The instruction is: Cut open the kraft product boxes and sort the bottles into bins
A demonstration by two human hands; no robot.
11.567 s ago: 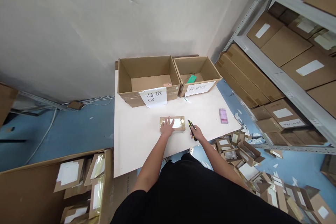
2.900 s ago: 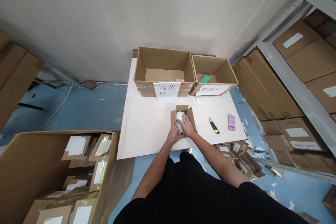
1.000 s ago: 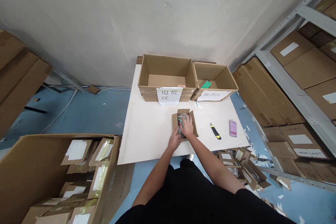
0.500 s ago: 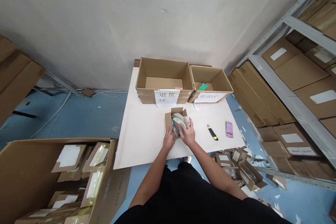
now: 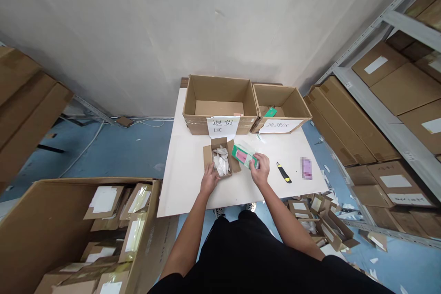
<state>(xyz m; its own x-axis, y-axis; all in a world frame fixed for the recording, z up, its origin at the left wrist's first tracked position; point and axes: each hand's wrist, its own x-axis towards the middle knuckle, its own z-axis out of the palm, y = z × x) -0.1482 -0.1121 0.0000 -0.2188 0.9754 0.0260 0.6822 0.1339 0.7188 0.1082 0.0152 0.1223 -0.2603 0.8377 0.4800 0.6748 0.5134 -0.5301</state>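
Observation:
My right hand [image 5: 261, 170] grips the right end of a green retail box [image 5: 244, 156] with a pink panel, held above the table just right of a small open cardboard carton [image 5: 234, 164]. Crumpled white packing paper [image 5: 221, 161] fills that carton, and its flaps stand spread. My left hand [image 5: 210, 179] is closed on the carton's front left edge; part of its fingers is hidden. To the right of my right hand a black and yellow utility knife [image 5: 284, 172] lies on the white table [image 5: 186, 174].
Two larger labelled cartons stand at the back, the left one [image 5: 220, 85] and the right one [image 5: 303, 108], which has a green item [image 5: 270, 112] inside. A pixelated purple item [image 5: 306, 168] lies at the right. A big carton of parcels [image 5: 156, 193] stands left; shelving [image 5: 396, 128] is right.
The green box has come out of the small carton and moved right in my right hand. My left hand has shifted left with the carton, and the white paper now shows.

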